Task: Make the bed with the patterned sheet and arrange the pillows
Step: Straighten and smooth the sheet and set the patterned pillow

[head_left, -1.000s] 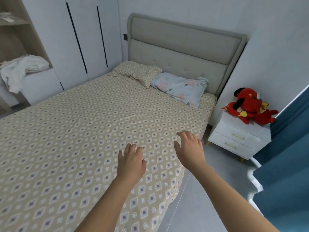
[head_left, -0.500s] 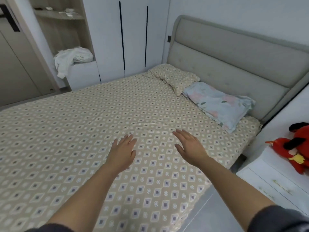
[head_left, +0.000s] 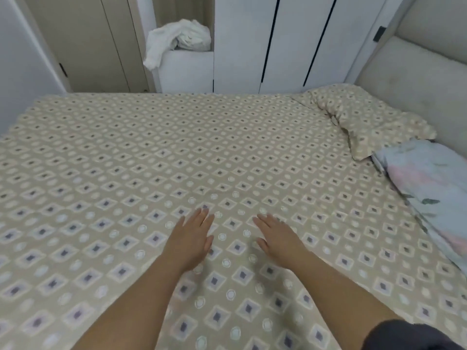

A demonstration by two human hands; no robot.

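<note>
Left hand: the left hand [head_left: 190, 239] is spread flat, palm down, fingers straight and close together, lying on the patterned sheet [head_left: 151, 157] near the middle of the bed; it grips nothing.
Right hand: the right hand [head_left: 277, 237] is likewise flat and unclenched, palm down on the sheet just right of the left hand, a strip of fabric showing between them; it holds nothing.
Patterned sheet: beige with diamonds and dots, it covers the whole mattress and lies smooth.
Pillows: the matching beige pillow [head_left: 364, 117] sits at the far right against the headboard [head_left: 414, 72]; the floral pillow [head_left: 429, 188] lies just nearer, touching it.
Background: a white cloth [head_left: 177, 39] is heaped on a far shelf beside the wardrobe doors [head_left: 290, 41].
</note>
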